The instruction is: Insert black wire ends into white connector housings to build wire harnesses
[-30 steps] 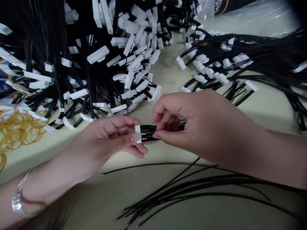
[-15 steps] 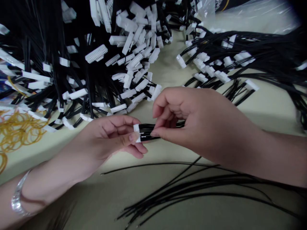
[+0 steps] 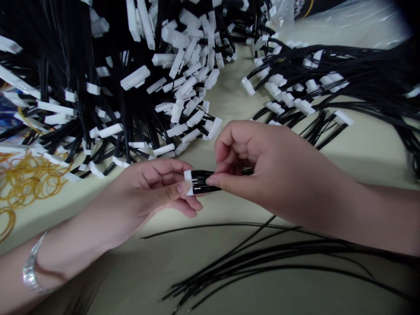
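Above the work surface, in the head view, the left hand [image 3: 151, 186] clenches a white multi-pin connector [image 3: 188, 182] between thumb and fingers. The right hand [image 3: 269, 175] pinches its black wire bundle [image 3: 203, 182] between thumb and forefinger. The bundle's long axis runs nearly level between the hands, connector end toward the left. Beyond lies a heap of wired connectors [image 3: 138, 109] with ribbed plastic housings; amber rubber bands [image 3: 33, 183] lie farther left.
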Tool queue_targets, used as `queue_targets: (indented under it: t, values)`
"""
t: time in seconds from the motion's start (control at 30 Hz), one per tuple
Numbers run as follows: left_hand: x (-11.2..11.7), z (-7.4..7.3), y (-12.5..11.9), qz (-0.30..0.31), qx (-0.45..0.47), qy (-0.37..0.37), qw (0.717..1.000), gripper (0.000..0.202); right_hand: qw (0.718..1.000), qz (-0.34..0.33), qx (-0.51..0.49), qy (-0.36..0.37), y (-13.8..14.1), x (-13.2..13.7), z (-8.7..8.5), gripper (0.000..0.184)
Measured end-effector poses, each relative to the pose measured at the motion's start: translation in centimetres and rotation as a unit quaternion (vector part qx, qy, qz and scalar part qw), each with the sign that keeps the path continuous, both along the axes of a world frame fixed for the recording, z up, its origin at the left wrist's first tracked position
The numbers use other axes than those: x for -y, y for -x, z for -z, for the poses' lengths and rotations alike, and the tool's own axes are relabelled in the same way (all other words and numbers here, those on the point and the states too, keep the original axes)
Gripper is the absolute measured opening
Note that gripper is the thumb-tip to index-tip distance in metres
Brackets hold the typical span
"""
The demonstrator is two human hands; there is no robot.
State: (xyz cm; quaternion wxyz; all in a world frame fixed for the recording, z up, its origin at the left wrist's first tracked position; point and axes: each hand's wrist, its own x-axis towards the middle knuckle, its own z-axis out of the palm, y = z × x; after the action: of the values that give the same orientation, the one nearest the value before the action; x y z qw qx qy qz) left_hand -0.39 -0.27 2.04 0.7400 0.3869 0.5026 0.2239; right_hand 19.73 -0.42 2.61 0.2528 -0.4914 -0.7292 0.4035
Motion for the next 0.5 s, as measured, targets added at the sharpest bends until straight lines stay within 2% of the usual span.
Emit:
queue_targets:
  t: [0.13,0.3,0.5]
  values:
    - [0.0,-0.06,-0.11,-0.003,-0.006,0.001,1.0,0.011,0.997,0.002,0.056,-0.05,0.18,0.01,-0.05,0.009]
    - [0.07,-0.22,-0.3,-0.021,-0.013,0.011,1.0,0.01,0.998,-0.001,0.037,-0.06,0.21,-0.05,0.18,0.011]
    - [0.2,-0.28,-0.18,-0.008,-0.022,-0.002,1.0,0.009,0.995,0.001,0.052,-0.084,0.32,0.06,0.07,0.015]
